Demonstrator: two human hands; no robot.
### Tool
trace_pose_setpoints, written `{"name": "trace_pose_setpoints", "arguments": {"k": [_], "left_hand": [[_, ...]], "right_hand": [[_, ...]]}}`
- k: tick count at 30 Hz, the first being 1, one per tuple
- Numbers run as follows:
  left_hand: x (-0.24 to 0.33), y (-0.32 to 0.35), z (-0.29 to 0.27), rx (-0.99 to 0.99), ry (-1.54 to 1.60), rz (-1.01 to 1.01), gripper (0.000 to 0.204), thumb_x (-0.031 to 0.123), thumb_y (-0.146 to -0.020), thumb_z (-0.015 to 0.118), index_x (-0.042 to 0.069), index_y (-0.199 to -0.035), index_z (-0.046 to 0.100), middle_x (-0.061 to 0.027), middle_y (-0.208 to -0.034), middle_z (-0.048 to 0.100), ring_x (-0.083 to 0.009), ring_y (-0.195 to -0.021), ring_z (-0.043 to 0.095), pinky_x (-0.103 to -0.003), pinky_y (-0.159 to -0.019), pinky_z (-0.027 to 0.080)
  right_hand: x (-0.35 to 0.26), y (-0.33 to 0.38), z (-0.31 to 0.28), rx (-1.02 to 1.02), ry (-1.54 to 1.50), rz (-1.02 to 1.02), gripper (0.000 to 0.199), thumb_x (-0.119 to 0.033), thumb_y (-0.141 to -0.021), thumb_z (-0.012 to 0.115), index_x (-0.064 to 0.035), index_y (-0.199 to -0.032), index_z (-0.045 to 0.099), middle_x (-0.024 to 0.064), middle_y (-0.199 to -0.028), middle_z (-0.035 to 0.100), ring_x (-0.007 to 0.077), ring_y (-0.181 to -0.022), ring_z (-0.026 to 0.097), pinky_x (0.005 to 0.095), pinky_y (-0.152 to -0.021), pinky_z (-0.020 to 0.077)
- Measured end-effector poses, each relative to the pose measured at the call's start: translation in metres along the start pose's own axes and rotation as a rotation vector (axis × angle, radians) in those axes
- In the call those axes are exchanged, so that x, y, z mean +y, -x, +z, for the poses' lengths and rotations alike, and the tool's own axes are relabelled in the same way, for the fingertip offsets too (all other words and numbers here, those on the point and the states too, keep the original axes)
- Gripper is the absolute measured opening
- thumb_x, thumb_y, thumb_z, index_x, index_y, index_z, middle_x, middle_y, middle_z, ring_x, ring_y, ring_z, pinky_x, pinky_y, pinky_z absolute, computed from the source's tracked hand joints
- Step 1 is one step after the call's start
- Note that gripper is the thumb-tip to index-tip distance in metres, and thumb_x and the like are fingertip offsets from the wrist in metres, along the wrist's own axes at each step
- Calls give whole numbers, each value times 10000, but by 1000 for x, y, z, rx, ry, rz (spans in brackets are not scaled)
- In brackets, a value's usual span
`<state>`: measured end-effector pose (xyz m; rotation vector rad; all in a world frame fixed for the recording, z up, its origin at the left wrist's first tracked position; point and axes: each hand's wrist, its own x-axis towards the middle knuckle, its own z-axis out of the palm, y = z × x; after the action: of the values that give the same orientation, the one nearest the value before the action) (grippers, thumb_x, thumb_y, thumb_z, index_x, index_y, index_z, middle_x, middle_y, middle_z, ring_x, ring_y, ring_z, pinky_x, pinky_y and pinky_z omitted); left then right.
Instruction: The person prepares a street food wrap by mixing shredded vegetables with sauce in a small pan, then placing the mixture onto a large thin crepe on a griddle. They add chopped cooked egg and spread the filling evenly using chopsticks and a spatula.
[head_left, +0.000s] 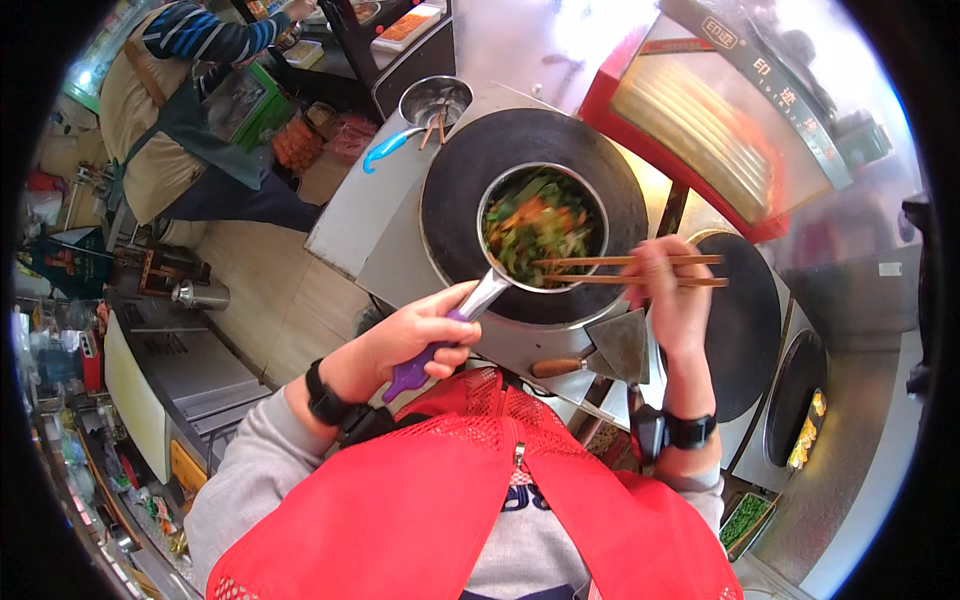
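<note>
My left hand [432,338] is wrapped round the purple handle of a small saucepan [490,292]. The pan sits over a round black griddle [450,185]; whether it touches the plate I cannot tell. Inside it are chopped green leaves with orange shreds [535,228], slightly blurred. My right hand [668,290] grips a pair of wooden chopsticks [610,262], whose tips reach into the vegetables at the pan's right side. A scraper [618,345] with a wooden handle lies just below the griddle, between my two forearms.
Beyond the griddle's upper left stands a metal pot [435,92] with a blue handle [390,148]. A red-framed display case [690,130] rises at the upper right. Another black griddle [745,320] lies to the right. A person in an apron [165,110] works at the far left.
</note>
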<state>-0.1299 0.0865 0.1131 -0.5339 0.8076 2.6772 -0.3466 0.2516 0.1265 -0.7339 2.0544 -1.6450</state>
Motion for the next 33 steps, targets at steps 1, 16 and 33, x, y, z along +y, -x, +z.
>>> {"name": "trace_pose_setpoints", "arguments": {"k": [1, 16, 33], "left_hand": [[4, 1, -1, 48, -7, -40, 675, 19, -957, 500, 178, -1537, 193, 31, -802, 411, -37, -563, 346, -170, -449, 288], [14, -3, -1, 7, 67, 2, 654, 10, -963, 487, 172, -1532, 207, 10, -817, 419, -39, -545, 336, -176, -435, 293], [13, -1, -8, 92, 15, -26, 701, 4, -955, 495, 181, -1549, 169, 13, -815, 416, -35, -535, 300, -176, -430, 276]], "right_hand": [[2, -3, 1, 170, -26, -6, 205, -175, -991, 568, -52, -827, 559, 53, -639, 617, 99, -511, 569, 234, -437, 414], [0, -23, 7, 85, -148, -93, 210, -174, -985, 578, -63, -807, 568, 16, -623, 576, 78, -481, 510, 224, -430, 397], [-13, -22, 1, -92, 14, 35, 192, -154, -973, 595, -54, -810, 575, 23, -647, 588, 82, -516, 530, 236, -461, 413]]}}
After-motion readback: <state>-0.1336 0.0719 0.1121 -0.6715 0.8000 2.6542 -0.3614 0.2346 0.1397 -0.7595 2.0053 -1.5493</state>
